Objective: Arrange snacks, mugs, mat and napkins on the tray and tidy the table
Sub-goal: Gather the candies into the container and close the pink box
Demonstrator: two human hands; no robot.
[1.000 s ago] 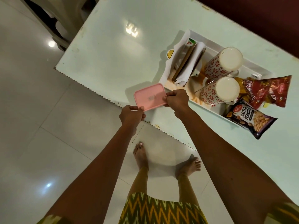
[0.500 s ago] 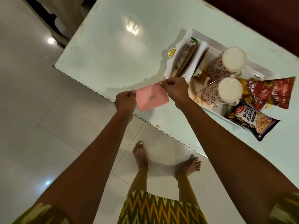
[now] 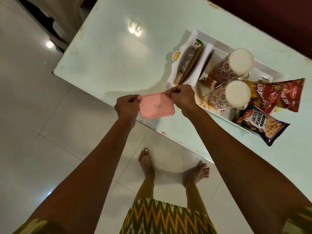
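Two hands (image 3: 125, 105) (image 3: 183, 97), pink lid (image 3: 156, 105) raised trayward

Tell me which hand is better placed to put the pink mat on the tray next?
Probably the right hand. It grips the pink mat at the corner beside the tray, just below the napkins. The left hand holds the corner farthest from the tray.

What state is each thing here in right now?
Pink mat: held flat by both hands over the table edge.
Left hand: pinching the mat's left edge.
Right hand: pinching its right corner.
Two mugs: upright on the tray.
Tray: on the table, loaded.
Napkins: folded, standing in the tray.
Peanut packet: sealed, overhanging the tray.
Red snack packet: sealed, lying on the tray.
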